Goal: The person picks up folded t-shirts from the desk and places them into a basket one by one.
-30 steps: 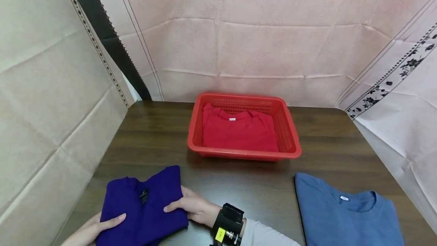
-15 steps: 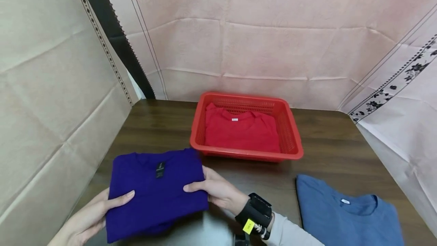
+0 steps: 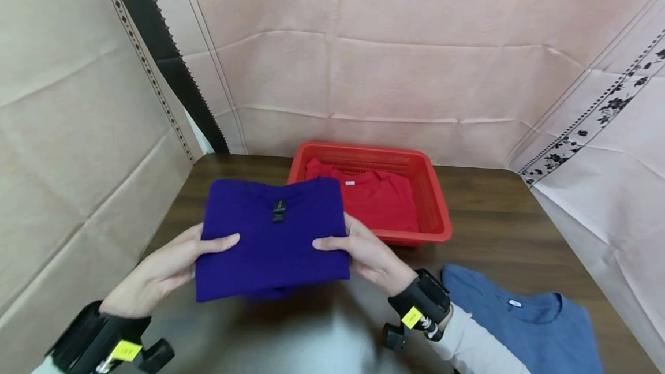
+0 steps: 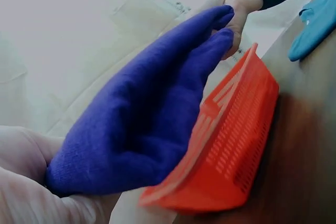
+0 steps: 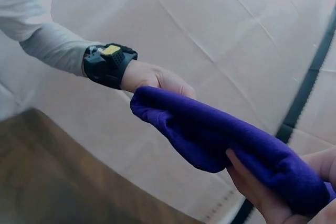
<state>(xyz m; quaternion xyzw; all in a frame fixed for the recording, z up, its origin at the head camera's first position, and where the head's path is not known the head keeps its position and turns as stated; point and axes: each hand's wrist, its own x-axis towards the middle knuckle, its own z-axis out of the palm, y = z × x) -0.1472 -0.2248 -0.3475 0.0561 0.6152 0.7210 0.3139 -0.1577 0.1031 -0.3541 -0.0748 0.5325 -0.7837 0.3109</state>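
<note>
A folded purple shirt (image 3: 270, 241) with a dark neck label is held up in the air between both hands. My left hand (image 3: 166, 267) grips its left edge, thumb on top and the other fingers underneath. On the opposite edge my right hand (image 3: 371, 253) pinches it the same way. In the left wrist view the shirt's folded layers (image 4: 142, 114) sag a little between the hands. Behind it stands a red plastic basket (image 3: 439, 206) with a folded red shirt (image 3: 379, 201) inside. The purple shirt overlaps the basket's left front corner in the head view.
A folded blue shirt (image 3: 530, 322) lies on the wooden table (image 3: 483, 206) at the right, close to my right forearm. Pale cloth sheets (image 3: 389, 74) hang behind the table and along both sides.
Both hands have lifted the purple shirt and carried it forward and to the right, from the front left of the table toward the basket. The red and blue shirts stay put.
</note>
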